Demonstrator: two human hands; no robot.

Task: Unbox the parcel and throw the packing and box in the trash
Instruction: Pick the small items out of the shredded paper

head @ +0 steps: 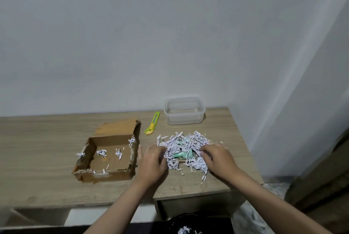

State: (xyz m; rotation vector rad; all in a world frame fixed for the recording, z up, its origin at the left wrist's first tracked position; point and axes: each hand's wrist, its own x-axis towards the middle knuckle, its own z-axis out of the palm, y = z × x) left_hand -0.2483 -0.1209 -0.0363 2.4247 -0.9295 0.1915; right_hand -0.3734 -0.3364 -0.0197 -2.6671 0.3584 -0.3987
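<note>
An open brown cardboard box (105,174) sits on the wooden table (47,135), with a few shreds of white paper left inside. To its right lies a heap of shredded white paper (196,141) with a small mint-green item (182,155) showing in its middle. My left hand (152,163) rests on the heap's left edge, fingers curled into the shreds. On the right edge lies my right hand (217,158), fingers also in the paper. Whether either hand grips paper is unclear.
A green and yellow utility knife (152,123) lies behind the box. A clear plastic container (184,110) stands at the back near the wall. Below the table's front edge is a dark trash bin (188,223) holding some shredded paper. The wall corner is at the right.
</note>
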